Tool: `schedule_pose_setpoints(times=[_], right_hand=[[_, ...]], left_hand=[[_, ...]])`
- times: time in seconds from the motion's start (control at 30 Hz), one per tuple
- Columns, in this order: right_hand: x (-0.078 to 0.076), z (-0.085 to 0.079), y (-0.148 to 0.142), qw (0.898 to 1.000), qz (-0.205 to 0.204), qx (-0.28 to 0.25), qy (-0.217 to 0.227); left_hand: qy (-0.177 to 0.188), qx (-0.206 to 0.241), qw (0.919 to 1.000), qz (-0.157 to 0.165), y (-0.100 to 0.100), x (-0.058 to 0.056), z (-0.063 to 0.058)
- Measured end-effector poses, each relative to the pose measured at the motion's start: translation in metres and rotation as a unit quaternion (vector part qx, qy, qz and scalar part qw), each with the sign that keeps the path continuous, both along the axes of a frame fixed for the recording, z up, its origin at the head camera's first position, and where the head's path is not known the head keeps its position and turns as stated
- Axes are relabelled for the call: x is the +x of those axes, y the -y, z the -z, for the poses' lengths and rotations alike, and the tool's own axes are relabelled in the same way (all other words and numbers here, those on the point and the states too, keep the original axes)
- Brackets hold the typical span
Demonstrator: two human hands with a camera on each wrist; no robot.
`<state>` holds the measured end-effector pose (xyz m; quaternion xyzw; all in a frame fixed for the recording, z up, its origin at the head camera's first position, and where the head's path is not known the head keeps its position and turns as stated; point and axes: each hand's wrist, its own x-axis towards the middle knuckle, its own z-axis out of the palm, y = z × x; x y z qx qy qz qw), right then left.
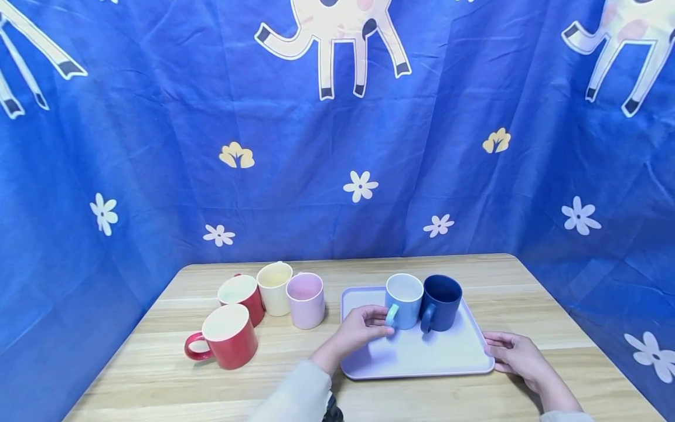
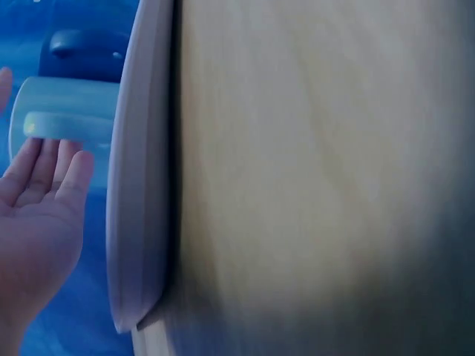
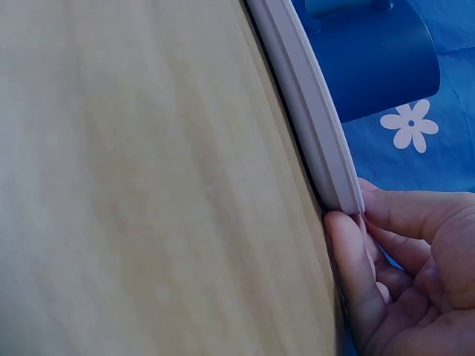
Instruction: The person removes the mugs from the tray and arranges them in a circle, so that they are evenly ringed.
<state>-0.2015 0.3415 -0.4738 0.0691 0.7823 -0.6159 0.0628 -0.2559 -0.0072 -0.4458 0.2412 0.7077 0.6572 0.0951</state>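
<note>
A light blue mug (image 1: 405, 302) and a dark blue mug (image 1: 442, 302) stand upright, side by side, at the back of a pale lilac tray (image 1: 422, 357). My left hand (image 1: 364, 328) reaches over the tray's left side, its fairly straight fingers right at the light blue mug's handle (image 2: 67, 124). The thumb stays apart from the handle in the head view. At the tray's right front corner, my right hand (image 1: 517, 354) pinches the rim between thumb and fingers, as the right wrist view shows with the hand (image 3: 415, 274) low at the edge.
Left of the tray stand a pink mug (image 1: 307, 308), a cream mug (image 1: 275, 293) and two red mugs with white insides, one in front (image 1: 232, 346) and one behind (image 1: 256, 305). The wooden table (image 1: 158, 375) ends at a blue patterned curtain (image 1: 295, 223).
</note>
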Motion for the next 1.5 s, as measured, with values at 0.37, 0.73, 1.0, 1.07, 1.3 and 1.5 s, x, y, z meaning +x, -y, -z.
schedule_pose_setpoints(times=[0.37, 0.73, 1.0, 1.07, 1.3, 1.5], right_hand=[[0.001, -0.001, 0.000, 1.000, 0.000, 0.002, 0.000], [-0.001, -0.001, 0.001, 1.000, 0.005, 0.005, 0.004], [0.000, -0.002, 0.002, 1.000, 0.002, 0.002, 0.001], [0.000, -0.002, 0.002, 1.000, 0.003, 0.001, 0.001], [0.000, -0.001, 0.001, 1.000, 0.006, 0.002, 0.003], [0.000, -0.001, 0.002, 1.000, 0.012, 0.010, 0.001]], left_hand=[[-0.033, -0.025, 0.9984, -0.038, -0.014, 0.011, -0.022], [-0.025, -0.021, 0.9980, -0.054, -0.016, 0.013, -0.023], [-0.015, -0.015, 0.9976, -0.066, -0.012, 0.000, -0.003], [-0.019, -0.014, 0.9978, -0.062, -0.008, -0.003, 0.000], [-0.012, -0.016, 0.9991, -0.039, 0.010, 0.008, -0.020], [-0.028, -0.026, 0.9989, -0.028, 0.029, 0.004, -0.016]])
